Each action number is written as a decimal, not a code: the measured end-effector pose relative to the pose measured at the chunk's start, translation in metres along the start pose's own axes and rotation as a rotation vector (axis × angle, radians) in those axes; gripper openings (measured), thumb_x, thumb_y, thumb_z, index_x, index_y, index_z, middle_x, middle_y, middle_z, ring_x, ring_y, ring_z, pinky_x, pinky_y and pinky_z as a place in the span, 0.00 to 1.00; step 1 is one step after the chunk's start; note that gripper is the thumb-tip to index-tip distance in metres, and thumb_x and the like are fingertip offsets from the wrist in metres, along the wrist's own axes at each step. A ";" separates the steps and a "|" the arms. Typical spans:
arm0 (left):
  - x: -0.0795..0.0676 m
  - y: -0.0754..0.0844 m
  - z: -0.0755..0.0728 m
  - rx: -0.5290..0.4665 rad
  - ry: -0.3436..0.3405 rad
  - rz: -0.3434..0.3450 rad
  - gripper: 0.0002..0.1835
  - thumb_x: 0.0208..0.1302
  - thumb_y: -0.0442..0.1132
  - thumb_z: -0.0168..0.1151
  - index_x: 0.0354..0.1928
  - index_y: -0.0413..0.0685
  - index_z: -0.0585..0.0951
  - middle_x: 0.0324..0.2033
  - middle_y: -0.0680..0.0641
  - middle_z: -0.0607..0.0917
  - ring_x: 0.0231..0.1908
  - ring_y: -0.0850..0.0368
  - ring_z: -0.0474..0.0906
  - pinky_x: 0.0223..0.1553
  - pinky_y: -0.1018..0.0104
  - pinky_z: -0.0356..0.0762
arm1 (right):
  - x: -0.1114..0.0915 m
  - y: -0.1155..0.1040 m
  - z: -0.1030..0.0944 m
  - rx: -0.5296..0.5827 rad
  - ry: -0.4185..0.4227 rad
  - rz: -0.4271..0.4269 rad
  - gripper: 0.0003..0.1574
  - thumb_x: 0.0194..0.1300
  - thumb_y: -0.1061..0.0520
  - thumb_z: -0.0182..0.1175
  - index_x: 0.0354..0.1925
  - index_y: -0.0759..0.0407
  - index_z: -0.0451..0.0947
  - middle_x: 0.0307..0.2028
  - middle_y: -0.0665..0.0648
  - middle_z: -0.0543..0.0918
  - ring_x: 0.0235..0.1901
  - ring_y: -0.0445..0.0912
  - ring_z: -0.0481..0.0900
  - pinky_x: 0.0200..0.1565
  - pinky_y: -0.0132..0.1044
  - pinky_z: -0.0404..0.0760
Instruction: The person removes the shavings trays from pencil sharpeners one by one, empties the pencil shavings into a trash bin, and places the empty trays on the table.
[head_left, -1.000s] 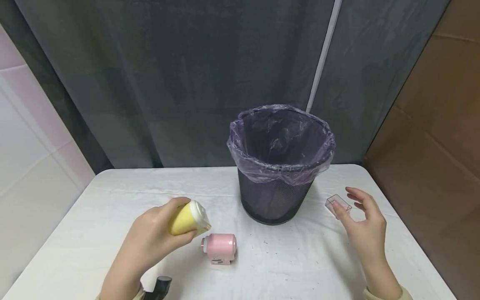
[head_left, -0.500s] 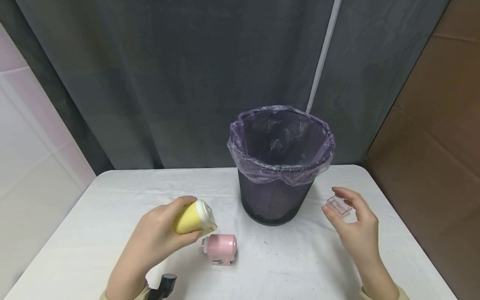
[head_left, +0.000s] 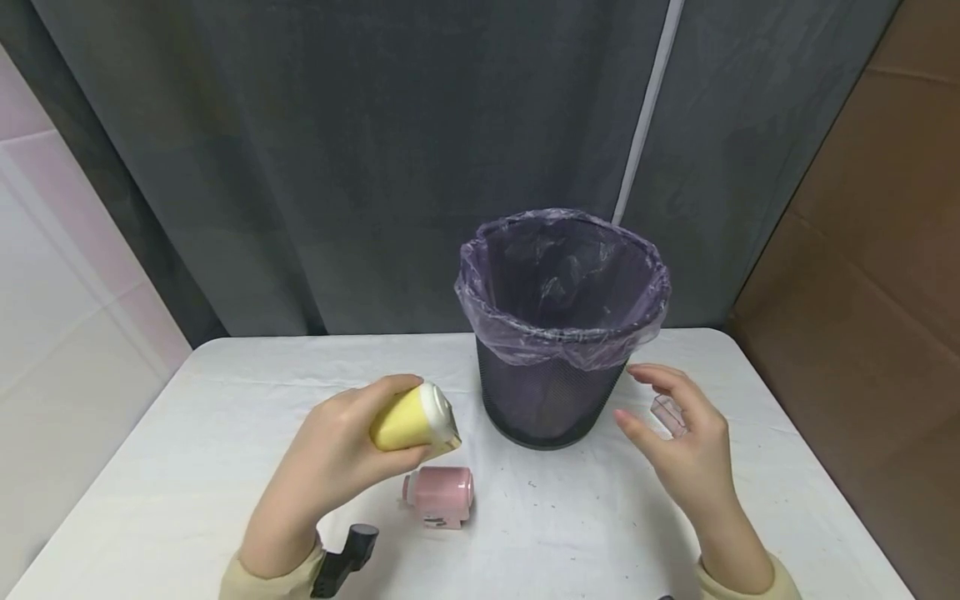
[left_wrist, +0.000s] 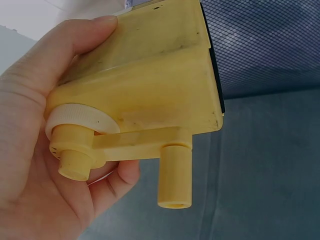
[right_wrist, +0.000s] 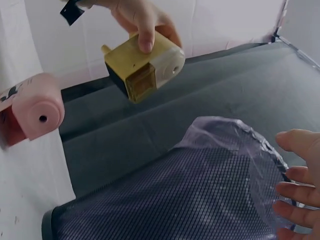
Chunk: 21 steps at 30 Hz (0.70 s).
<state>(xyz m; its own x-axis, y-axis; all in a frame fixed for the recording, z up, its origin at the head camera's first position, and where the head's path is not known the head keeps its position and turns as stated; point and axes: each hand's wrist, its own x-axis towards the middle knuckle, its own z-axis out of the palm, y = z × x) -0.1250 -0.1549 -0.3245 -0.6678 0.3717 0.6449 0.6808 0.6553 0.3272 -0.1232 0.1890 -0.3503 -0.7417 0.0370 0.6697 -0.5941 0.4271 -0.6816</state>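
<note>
Above the white table (head_left: 570, 517), your left hand (head_left: 337, 450) grips the tilted yellow crank sharpener (head_left: 402, 422), near the pink sharpener (head_left: 442, 495). Beside the lined bin (head_left: 551, 400), your right hand (head_left: 692, 446) holds nothing, fingers parted.

A table (head_left: 187, 450) with rounded far corners, covered by a slightly creased white cloth (head_left: 600, 550), carries everything here. A black mesh wastebasket (head_left: 551, 404) stands upright near its far edge, right of centre. Nearer the front, to the left, sits a pink pencil sharpener (head_left: 442, 496), its knobbed end pointing left. A small clear box (head_left: 670, 415), partly hidden, lies right of the basket. Dark specks (head_left: 532, 484) dot the cloth in front of it.
</note>
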 end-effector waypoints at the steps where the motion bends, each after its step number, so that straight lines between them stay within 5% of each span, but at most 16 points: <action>1: 0.001 0.000 0.001 -0.009 0.001 0.006 0.29 0.39 0.41 0.77 0.49 0.55 0.79 0.28 0.61 0.78 0.23 0.66 0.68 0.24 0.69 0.69 | 0.000 -0.002 0.001 0.011 -0.009 0.009 0.32 0.46 0.74 0.71 0.52 0.62 0.78 0.50 0.56 0.80 0.52 0.43 0.73 0.53 0.35 0.74; 5: 0.003 0.001 0.003 -0.051 0.003 0.025 0.30 0.38 0.39 0.77 0.49 0.54 0.79 0.30 0.61 0.79 0.23 0.66 0.68 0.24 0.70 0.69 | 0.000 -0.005 0.005 0.000 -0.041 -0.011 0.32 0.46 0.72 0.72 0.52 0.60 0.79 0.50 0.54 0.80 0.53 0.43 0.73 0.55 0.38 0.70; 12: 0.006 0.006 0.009 -0.113 0.012 0.047 0.30 0.39 0.38 0.77 0.50 0.52 0.80 0.33 0.60 0.81 0.25 0.65 0.70 0.25 0.70 0.69 | 0.003 -0.003 0.016 0.067 -0.073 -0.214 0.34 0.39 0.72 0.73 0.50 0.65 0.79 0.47 0.60 0.82 0.52 0.47 0.76 0.55 0.35 0.68; 21: 0.013 0.014 0.018 -0.193 0.010 0.061 0.30 0.40 0.36 0.76 0.51 0.52 0.80 0.36 0.59 0.82 0.27 0.64 0.72 0.29 0.69 0.72 | 0.002 -0.016 0.029 0.116 -0.184 -0.198 0.35 0.42 0.70 0.74 0.52 0.62 0.77 0.48 0.56 0.81 0.54 0.48 0.75 0.59 0.36 0.67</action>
<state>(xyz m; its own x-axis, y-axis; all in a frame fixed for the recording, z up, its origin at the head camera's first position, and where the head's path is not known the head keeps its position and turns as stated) -0.1298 -0.1286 -0.3238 -0.6214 0.3995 0.6740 0.7654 0.4936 0.4130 -0.1240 0.1566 -0.3471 -0.6455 -0.2059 0.7354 -0.7566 0.3035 -0.5792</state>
